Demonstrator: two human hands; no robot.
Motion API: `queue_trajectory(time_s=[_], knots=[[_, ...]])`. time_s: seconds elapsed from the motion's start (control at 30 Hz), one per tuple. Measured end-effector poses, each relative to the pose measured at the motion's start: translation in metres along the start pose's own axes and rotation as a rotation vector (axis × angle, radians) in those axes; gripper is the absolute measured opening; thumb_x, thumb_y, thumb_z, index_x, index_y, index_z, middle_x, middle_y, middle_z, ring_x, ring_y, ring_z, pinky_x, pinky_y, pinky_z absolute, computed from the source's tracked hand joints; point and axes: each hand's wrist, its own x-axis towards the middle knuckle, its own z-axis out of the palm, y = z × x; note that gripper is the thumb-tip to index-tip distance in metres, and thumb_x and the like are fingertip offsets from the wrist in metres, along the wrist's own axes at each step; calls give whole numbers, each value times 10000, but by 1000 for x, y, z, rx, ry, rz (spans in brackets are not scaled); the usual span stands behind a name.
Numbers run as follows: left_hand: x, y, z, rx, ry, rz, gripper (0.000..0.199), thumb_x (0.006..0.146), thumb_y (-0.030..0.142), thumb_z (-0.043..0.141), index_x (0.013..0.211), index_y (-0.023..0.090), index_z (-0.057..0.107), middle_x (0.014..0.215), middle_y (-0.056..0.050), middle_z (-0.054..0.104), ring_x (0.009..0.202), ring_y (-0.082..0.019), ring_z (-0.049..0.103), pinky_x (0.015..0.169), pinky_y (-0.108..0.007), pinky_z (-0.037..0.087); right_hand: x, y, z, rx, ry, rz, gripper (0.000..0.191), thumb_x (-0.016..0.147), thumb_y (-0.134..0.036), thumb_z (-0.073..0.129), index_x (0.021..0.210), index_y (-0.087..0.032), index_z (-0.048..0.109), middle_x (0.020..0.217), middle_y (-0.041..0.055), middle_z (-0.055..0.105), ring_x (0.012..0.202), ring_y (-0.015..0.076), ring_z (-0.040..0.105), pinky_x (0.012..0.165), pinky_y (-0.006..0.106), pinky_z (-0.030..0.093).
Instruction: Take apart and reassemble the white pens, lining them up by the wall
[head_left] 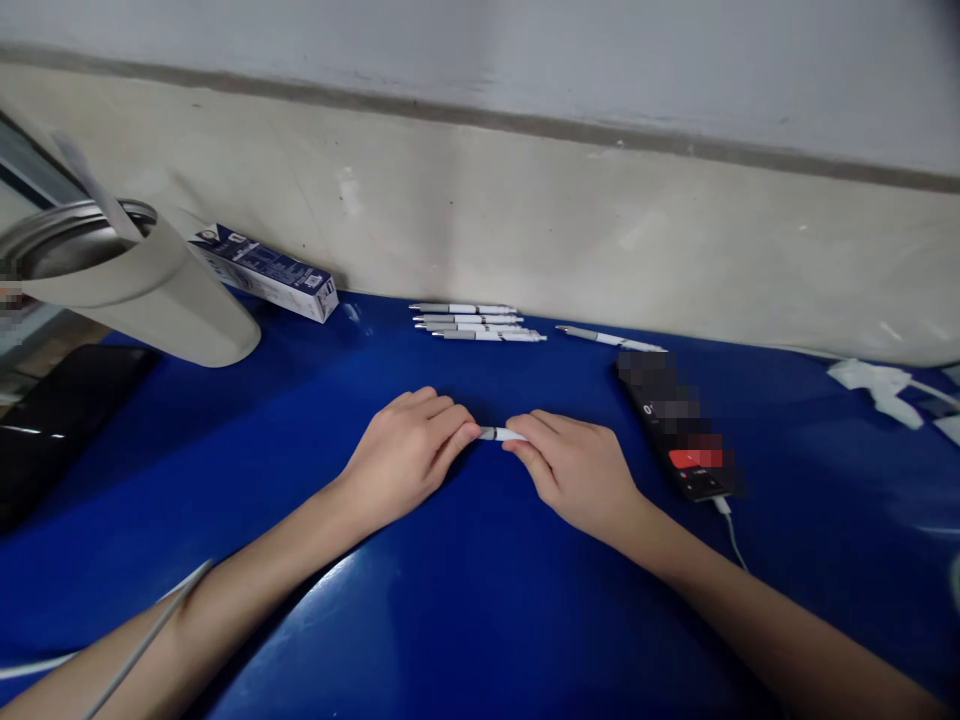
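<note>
Both my hands hold one white and grey pen level above the blue table. My left hand is closed on its left end, thumb and fingers pinched together. On the other end, my right hand pinches the white part. Only the short middle of the pen, with a dark band, shows between the hands; its ends are hidden in my fingers. Beyond the hands several white pens with grey grips lie side by side near the wall. A single similar pen lies to their right.
A phone with a lit screen and a charging cable lies right of my right hand. A large beige tumbler, a blue and white box and a black phone are at left. Crumpled tissue lies far right.
</note>
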Motion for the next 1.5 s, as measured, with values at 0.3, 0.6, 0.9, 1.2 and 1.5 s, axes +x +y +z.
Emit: queue_trajectory(time_s=[0.3,0.6,0.9,1.2,1.5], knots=[[2,0,-1,-43,28,-26,244,983,315,389,894,187,576,830,-16,608,779,-173,515,719,-323,400,0,2,2,8,14,1,270,986,-328,377,926,-193,603,761,1,645,676,128,581,577,248,309],[3,2,-3,-29,35,-20,192,967,310,430,909,184,562,864,-23,611,816,-183,499,712,-333,367,-1,1,0,16,1,10,275,986,-327,376,950,-193,613,766,1,649,677,125,586,582,247,328],[3,2,-4,-43,51,-20,198,944,357,479,970,185,574,901,-37,614,840,-190,491,739,-333,377,-1,0,1,7,-2,10,277,985,-322,377,950,-185,615,769,9,649,679,130,587,593,247,340],[3,2,-5,-68,73,-33,226,934,380,496,1007,185,583,896,-34,607,835,-182,493,738,-323,398,-1,1,1,13,2,8,289,988,-325,373,957,-184,623,782,17,657,687,127,584,602,246,342],[4,1,-4,-50,60,-26,235,935,395,488,964,188,595,875,-34,620,817,-185,496,736,-330,400,-1,1,1,13,17,-9,277,986,-314,380,968,-188,627,772,8,648,690,124,584,603,246,343]])
